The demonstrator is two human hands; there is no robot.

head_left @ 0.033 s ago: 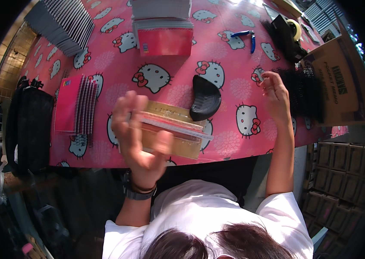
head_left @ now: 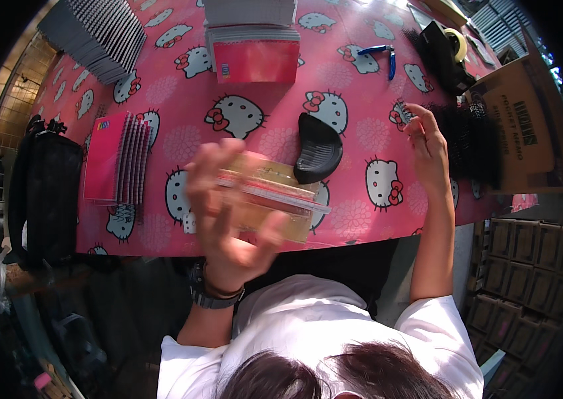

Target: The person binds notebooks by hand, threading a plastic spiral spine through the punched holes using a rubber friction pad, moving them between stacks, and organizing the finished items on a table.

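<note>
My left hand (head_left: 231,213), blurred by motion, has its fingers spread over the left part of a flat tan board (head_left: 271,167). Nothing shows in its grasp. Across the board lies a long, narrow pale strip (head_left: 281,194) with a reddish edge. A black curved, ribbed piece (head_left: 319,149) rests at the board's far right corner. Out to the right, my right hand (head_left: 428,139) is raised with fingers curled toward the thumb. It is beside a heap of black wire spirals (head_left: 471,149); a thin dark thing at its fingertips is too small to name.
Red-covered spiral notebooks (head_left: 112,159) lie at left, with more (head_left: 255,60) at the back. A tall notebook stack (head_left: 95,40) fills the far left. Blue-handled pliers (head_left: 391,63), a tape dispenser (head_left: 451,56) and a cardboard box (head_left: 521,126) are at right. A black bag (head_left: 52,193) hangs at left.
My left hand has shifted slightly right over the board. The fingers of my right hand have moved a little, its index finger reaching further out to the left.
</note>
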